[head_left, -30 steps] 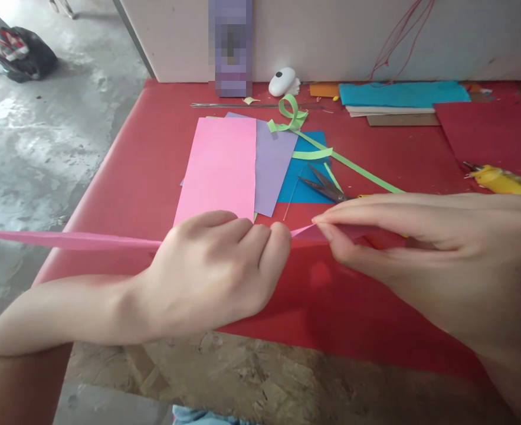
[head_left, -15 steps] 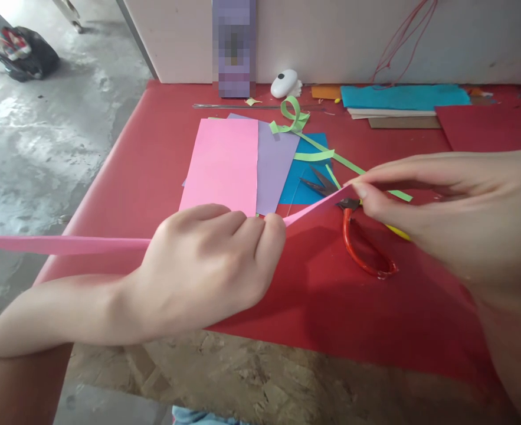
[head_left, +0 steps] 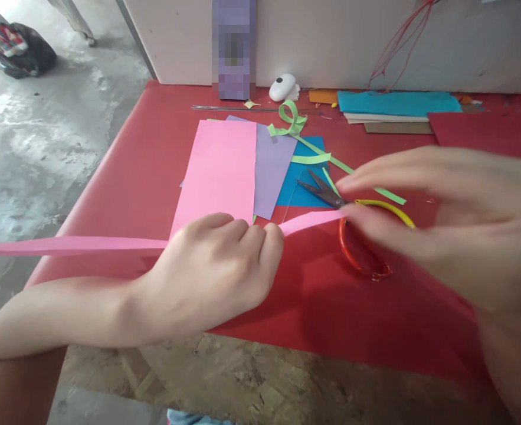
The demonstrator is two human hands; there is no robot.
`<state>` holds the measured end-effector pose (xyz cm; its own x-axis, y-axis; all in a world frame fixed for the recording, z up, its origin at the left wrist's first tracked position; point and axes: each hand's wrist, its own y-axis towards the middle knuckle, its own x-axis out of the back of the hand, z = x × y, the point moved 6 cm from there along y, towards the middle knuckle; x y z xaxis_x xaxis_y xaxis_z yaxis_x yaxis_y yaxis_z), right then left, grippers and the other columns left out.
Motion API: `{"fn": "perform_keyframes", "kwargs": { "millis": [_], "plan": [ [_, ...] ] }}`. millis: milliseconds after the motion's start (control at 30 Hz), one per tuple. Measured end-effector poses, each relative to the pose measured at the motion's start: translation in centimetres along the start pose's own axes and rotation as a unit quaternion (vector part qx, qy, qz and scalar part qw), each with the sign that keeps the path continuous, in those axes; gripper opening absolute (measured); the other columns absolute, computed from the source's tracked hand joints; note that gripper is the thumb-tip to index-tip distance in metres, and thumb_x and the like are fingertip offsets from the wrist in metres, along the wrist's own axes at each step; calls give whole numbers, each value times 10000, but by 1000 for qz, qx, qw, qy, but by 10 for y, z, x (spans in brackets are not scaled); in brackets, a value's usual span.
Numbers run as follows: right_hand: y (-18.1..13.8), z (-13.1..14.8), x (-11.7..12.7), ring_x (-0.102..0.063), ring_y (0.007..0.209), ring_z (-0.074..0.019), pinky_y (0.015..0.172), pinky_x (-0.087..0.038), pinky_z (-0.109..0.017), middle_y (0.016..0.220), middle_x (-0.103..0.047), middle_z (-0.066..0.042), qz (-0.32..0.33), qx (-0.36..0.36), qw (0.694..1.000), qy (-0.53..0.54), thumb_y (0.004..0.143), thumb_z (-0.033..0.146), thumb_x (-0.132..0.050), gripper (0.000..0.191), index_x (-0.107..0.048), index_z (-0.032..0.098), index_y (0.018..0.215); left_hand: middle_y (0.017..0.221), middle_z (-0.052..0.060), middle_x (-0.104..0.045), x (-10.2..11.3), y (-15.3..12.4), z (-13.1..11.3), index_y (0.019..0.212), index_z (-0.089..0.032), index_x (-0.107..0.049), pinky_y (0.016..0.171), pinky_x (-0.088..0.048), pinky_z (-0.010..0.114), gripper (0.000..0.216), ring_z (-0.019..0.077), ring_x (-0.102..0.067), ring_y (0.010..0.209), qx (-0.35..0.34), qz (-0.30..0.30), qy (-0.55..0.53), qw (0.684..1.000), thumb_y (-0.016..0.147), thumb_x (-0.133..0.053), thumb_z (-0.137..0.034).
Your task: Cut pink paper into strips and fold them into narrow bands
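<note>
- Head view: your left hand (head_left: 220, 265) is curled into a fist around a long, narrow pink strip (head_left: 311, 221) of paper, its flat tail running out past the left edge of the smooth red table (head_left: 331, 319).
- Your right hand (head_left: 441, 206), blurred, has thumb and fingers parted; the strip's other end is by the thumb, contact unclear.
- Scissors (head_left: 336, 199) lie beside that hand, metal blades spread in a V, loop handles red and yellow.
- Beyond your fist, a rectangular pink sheet (head_left: 218, 168) overlaps a purple sheet (head_left: 275, 168), near a curled green strip (head_left: 293, 121).
</note>
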<state>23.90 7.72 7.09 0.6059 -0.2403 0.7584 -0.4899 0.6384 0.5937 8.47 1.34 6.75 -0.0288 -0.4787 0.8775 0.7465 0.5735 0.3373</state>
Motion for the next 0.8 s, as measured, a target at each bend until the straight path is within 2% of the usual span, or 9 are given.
{"fn": "perform_keyframes", "kwargs": {
  "millis": [67, 133, 300, 467, 633, 800],
  "plan": [
    [2, 31, -6, -643, 798, -110, 727, -518, -228, 871, -688, 2, 35, 80, 996, 21, 832, 192, -645, 42, -649, 215, 867, 443, -41, -476, 0, 0, -2, 638, -125, -615, 359, -359, 256, 203, 127, -467, 378, -6, -6, -15, 1000, 730, -545, 43],
    [2, 47, -13, -634, 783, -109, 735, -513, -245, 853, -673, 8, 66, 106, 991, 48, 846, 176, -626, 49, -632, 221, 862, 452, -29, -511, 0, -1, -4, 656, -113, -624, 357, -373, 258, 186, 133, -489, 381, -14, -17, -35, 999, 753, -549, 26],
    [-2, 48, -20, -651, 760, -137, 663, -520, -274, 825, -673, 14, 80, 103, 987, 93, 849, 147, -601, 80, -599, 221, 821, 489, -11, -577, 2, 0, -8, 666, -112, -613, 354, -387, 243, 211, 128, -518, 388, -33, -50, -64, 996, 795, -514, 22],
    [-6, 51, -18, -669, 783, -102, 716, -549, -226, 863, -709, 22, 69, 110, 987, 92, 837, 88, -593, 136, -605, 223, 840, 545, 15, -628, 3, 1, -8, 701, -95, -628, 346, -403, 254, 215, 143, -559, 415, -36, -62, -74, 995, 818, -491, 22],
    [-9, 55, -15, -688, 787, -117, 787, -559, -233, 864, -730, -14, 46, 126, 986, 93, 813, 79, -626, 130, -628, 196, 871, 553, 46, -654, 5, 1, -6, 684, -70, -649, 308, -376, 271, 221, 164, -570, 403, -22, -76, -84, 993, 805, -497, 33],
    [-9, 57, -15, -689, 751, -127, 754, -565, -243, 813, -727, -14, 43, 123, 987, 99, 820, 77, -607, 127, -634, 198, 849, 564, 64, -668, 8, -2, -4, 659, -70, -649, 300, -386, 285, 187, 186, -589, 409, -17, -89, -88, 992, 783, -536, 13]
  ]
}}
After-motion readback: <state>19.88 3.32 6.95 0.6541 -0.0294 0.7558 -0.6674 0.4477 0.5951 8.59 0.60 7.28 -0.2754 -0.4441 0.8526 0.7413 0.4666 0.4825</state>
